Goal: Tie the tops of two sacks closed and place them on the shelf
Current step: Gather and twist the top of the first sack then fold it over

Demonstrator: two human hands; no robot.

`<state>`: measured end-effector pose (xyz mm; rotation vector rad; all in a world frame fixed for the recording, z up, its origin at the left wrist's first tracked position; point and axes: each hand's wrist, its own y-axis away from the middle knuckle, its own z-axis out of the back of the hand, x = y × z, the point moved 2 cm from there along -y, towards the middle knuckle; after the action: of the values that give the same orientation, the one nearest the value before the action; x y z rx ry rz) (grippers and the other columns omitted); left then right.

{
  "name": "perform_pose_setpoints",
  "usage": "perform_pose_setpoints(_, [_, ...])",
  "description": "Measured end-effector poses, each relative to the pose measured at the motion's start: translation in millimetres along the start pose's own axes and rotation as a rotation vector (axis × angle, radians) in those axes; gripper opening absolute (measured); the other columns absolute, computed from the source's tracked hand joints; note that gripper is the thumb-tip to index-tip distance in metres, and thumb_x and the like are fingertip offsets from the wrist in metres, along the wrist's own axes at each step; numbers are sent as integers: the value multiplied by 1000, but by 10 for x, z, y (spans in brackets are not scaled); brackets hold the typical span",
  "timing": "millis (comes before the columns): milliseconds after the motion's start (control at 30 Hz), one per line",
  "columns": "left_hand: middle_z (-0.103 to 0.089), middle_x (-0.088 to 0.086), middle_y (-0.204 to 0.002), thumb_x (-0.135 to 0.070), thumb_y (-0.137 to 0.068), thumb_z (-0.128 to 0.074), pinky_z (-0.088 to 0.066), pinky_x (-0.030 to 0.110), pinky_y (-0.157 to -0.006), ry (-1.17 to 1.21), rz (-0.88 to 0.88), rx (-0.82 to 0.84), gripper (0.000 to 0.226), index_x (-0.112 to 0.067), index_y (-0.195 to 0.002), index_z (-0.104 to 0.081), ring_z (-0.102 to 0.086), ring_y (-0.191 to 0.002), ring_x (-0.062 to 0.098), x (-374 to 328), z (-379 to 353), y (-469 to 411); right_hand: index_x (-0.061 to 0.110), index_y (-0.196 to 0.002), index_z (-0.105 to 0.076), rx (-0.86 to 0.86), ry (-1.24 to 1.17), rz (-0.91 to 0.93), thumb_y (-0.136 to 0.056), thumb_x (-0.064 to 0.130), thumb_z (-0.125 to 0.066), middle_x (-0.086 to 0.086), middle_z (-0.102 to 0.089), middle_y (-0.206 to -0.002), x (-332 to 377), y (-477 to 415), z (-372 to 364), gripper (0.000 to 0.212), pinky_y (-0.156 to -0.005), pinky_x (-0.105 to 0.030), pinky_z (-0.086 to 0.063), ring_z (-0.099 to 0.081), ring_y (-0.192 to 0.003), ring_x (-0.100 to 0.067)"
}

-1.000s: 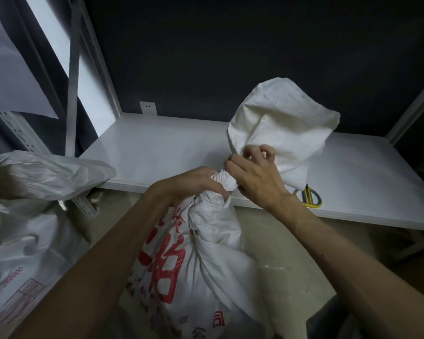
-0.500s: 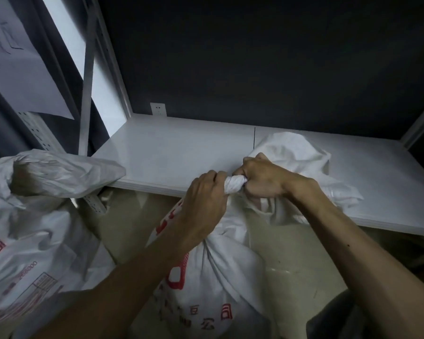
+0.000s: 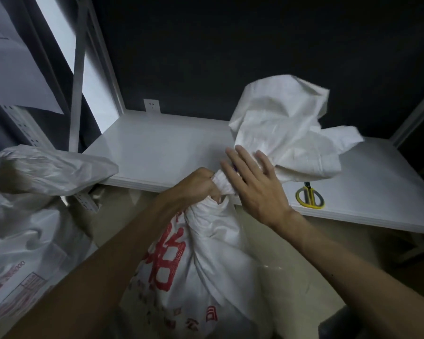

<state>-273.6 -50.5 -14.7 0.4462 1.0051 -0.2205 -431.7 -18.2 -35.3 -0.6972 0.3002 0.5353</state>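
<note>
A: Start at the fingers. What is the left hand [image 3: 201, 184] doing?

B: Its fingers are curled tight around the twisted neck [image 3: 222, 183] of the white woven sack [image 3: 206, 260], clamped just below the gathered cloth. The knuckles face the shelf.

A: And the right hand [image 3: 255, 187]?

B: Flat and spread, fingers [image 3: 245, 157] wide apart and pointing up toward the loose top. The palm lies against the far side of the neck and holds nothing. Whether it presses on the cloth or only brushes it, I cannot tell.

A: Where does the cloth go above the grip?

B: The loose sack top [image 3: 287, 126] fans out upward and to the right in a crumpled plume, standing over the white shelf [image 3: 162, 148]. No cord or knot shows on the neck.

A: And the sack itself?

B: It stands below the shelf's front edge, between the two forearms, with large red characters printed on its front. Its neck rises to about the level of the shelf edge.

A: The other sack?

B: A second white sack [image 3: 27, 228] sits at the left, its open top [image 3: 49, 167] slumped over and resting at the shelf's left corner. It carries smaller red print.

A: Anything on the shelf?

B: Yellow-handled scissors [image 3: 310, 196] lie near the front edge, just right of the right wrist. A wall socket [image 3: 151, 105] sits on the dark back wall above the rear of the shelf.
</note>
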Motion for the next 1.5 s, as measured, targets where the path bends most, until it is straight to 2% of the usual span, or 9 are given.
perform_pose_setpoints(167, [-48, -13, -51, 4, -58, -71, -33, 16, -46, -82, -23, 172, 37, -22, -44, -48, -44, -49, 4, -115, -101, 39, 3, -107, -67, -246, -107, 42, -90, -4, -43, -13, -69, -108, -125, -46, -33, 31, -114, -51, -27, -58, -123, -33])
perform_pose_setpoints(300, [-49, -11, -62, 7, -70, -71, -33, 16, -50, -184, -34, 148, 36, -20, -57, -51, -45, -57, 2, -165, -67, 74, 7, -71, -62, -287, -139, 3, -76, -5, -57, -7, -56, -63, -128, -180, -14, 14, -92, -40, -41, -57, -63, -27])
perform_pose_setpoints(567, [-62, 8, -95, -22, -85, -70, -41, 33, -68, -693, -268, -563, 36, -11, -112, -49, -63, -86, 32, -42, -191, 235, 20, -72, -52, 510, -444, -98, -70, 19, -65, 0, -56, -67, -180, -539, 194, 13, -67, -31, -37, -49, -64, -24])
perform_pose_setpoints(700, [-61, 9, -64, -8, -57, -88, -36, 26, -41, -928, -503, -620, 44, -3, -93, -63, -59, -47, 28, 45, -329, 161, 25, -70, -61, 895, -791, -249, -70, 7, -59, 3, -68, -72, -308, -547, 279, 18, -62, -26, -50, -65, -73, -18])
perform_pose_setpoints(833, [-63, 11, -83, -13, -81, -70, -43, 33, -63, -690, -334, -399, 23, -9, -100, -58, -62, -76, 34, 58, -283, 94, 25, -82, -64, 987, -810, -246, -70, 8, -63, 1, -70, -82, -295, -512, 245, 20, -65, -27, -51, -65, -79, -19])
perform_pose_setpoints(1067, [-44, -5, -61, 0, -73, -69, -30, 29, -58, -22, -72, -57, 34, -17, -59, -43, -41, -59, 13, 9, -58, -19, 9, -110, -58, 58, -76, -84, -82, 8, -56, -10, -62, -108, -95, -325, 273, 28, -109, -45, -26, -55, -118, -32])
perform_pose_setpoints(1267, [-52, -1, -70, -5, -65, -70, -36, 30, -67, 92, -28, 91, 19, -15, -68, -55, -49, -67, 14, -24, -58, 61, -3, -132, -50, -71, 47, -94, -99, 2, -21, -17, -57, -135, 93, 59, 91, 45, -115, -46, -23, -46, -135, -31])
perform_pose_setpoints(1400, [-48, -5, -66, -4, -71, -75, -33, 26, -61, -62, -103, 162, 29, -18, -64, -50, -43, -62, 11, -143, -116, 86, 1, -120, -50, -238, -95, -95, -81, 3, -62, -13, -67, -114, -24, -27, 18, 41, -111, -47, -30, -54, -127, -29])
perform_pose_setpoints(1500, [-42, -10, -62, -1, -70, -79, -30, 18, -52, -172, -168, 187, 39, -20, -64, -45, -36, -53, 3, -244, -87, 142, 4, -91, -59, -354, -178, -29, -72, 0, -64, -9, -63, -78, -100, -201, 80, 20, -99, -45, -38, -65, -82, -29])
